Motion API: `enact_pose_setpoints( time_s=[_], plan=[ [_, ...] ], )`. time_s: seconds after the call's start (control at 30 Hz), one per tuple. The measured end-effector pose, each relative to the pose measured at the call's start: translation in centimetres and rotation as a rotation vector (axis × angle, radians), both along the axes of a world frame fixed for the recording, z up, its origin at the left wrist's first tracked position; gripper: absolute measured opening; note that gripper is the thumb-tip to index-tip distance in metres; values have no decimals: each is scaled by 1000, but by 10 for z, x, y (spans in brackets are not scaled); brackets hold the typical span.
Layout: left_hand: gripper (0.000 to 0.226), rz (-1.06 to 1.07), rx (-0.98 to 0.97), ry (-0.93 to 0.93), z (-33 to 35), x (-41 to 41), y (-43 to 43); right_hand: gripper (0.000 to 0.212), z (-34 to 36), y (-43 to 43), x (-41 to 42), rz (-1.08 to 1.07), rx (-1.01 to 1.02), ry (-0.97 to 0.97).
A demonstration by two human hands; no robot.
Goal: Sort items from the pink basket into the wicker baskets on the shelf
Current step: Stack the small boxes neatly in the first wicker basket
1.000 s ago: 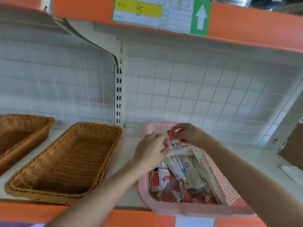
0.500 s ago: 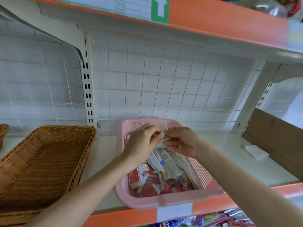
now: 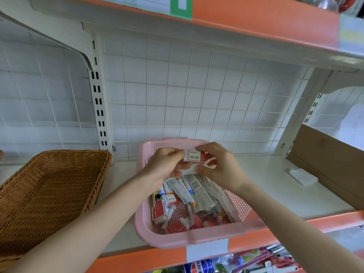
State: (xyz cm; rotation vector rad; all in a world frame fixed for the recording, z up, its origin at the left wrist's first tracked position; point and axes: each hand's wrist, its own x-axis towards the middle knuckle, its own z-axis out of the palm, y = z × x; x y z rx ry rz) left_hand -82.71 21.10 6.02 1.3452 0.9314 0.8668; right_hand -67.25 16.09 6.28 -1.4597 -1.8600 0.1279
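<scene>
Shelf [image 3: 266, 184] — 2B box [image 3: 194, 155] pinched between left hand [image 3: 165, 164], right hand [image 3: 220, 168].

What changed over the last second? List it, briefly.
Both hands came up out of the clutter in the pink basket. The left hand and right hand now pinch a small white 2B box between them above the basket's far end. The pink basket kept its place on the shelf; the wicker basket beside it still looks empty.

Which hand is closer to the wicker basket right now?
Left. The left hand is over the pink basket beside the wicker basket; the right hand is farther right.
</scene>
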Motion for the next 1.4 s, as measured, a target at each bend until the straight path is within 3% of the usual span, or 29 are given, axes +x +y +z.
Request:
enact_pose_setpoints(
  time_s=[0.13, 0.23, 0.43, 0.57, 0.7, 0.9, 1.0, 1.13, 1.27, 1.4],
  plan=[
    [15, -96, 96, 146, 14, -1, 10, 25, -4, -4, 3, -26, 123, -141],
    [15, -86, 305, 393, 26, -7, 35, 17, -8, -11, 16, -145, 56, -131],
    [15, -132, 505, 872, 7, -6, 90, 14, -27, -21, 30, -210, -60, -70],
    [16, -321, 530, 1207, -15, 7, 100, 13, -33, -19, 31, -196, -71, -84],
    [10, -378, 541, 1406, -31, 16, 105, 13, -34, -18, 31, -166, -70, -61],
    [16, -370, 538, 1461, -29, 20, 109, 8, -32, -18, 32, -163, -94, -50],
    [23, -346, 544, 1482, -30, 22, 110, 18, -31, -20, 31, -145, -93, -54],
    [30, -269, 591, 1442, -34, 26, 106, 19, -32, -20, 31, -145, -106, -62],
    [34, -223, 600, 1414, -35, 28, 102, 6, -34, -19, 32, -140, -98, -70],
    [33, -252, 543, 1367, -33, 26, 100, 13, -36, -18, 33, -148, -86, -57]
  ],
)
